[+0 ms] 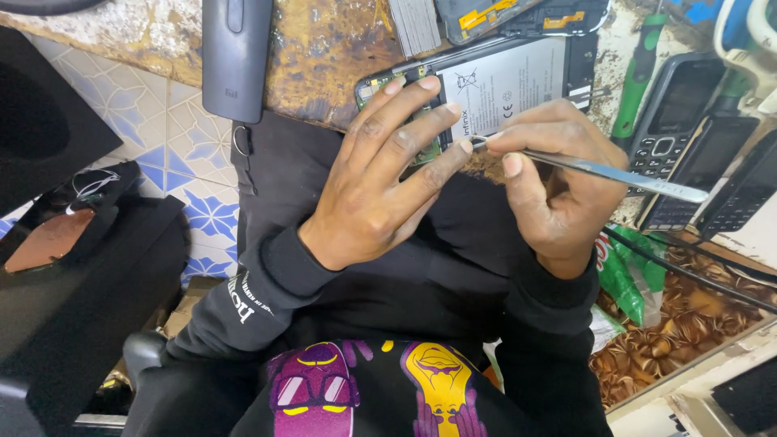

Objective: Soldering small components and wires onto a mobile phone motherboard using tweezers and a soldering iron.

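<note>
Tweezers [615, 174] of thin bare metal sit pinched in our right hand [554, 182], thumb and fingers closed on the shaft near its front end, the tips reaching left to the edge of an opened phone [486, 85]. That phone lies back-up at the near edge of the surface [324, 48], its cover off, a pale battery [510, 81] filling its middle and a strip of green circuit board [429, 150] showing at its left end. Our left hand [380, 182] rests there with fingers spread flat over the board and the phone's near edge, steadying it rather than closing on anything.

We judge the phone light and stiff but fragile while open: the board and any thin ribbon parts should not be pressed or bent, so the plastic frame edges are the place to hold. The tweezers are light, springy and sharp at the tip; they answer best gripped close to the front.

Farther right on the surface stand three keypad phones [672, 121] and a green-handled screwdriver [635, 81]. To the far left lies a dark grey phone back [236, 57]; beyond the opened phone lies another stripped phone frame [518, 16]. Near right, below the surface, a green packet [627, 271] lies by black cables.
</note>
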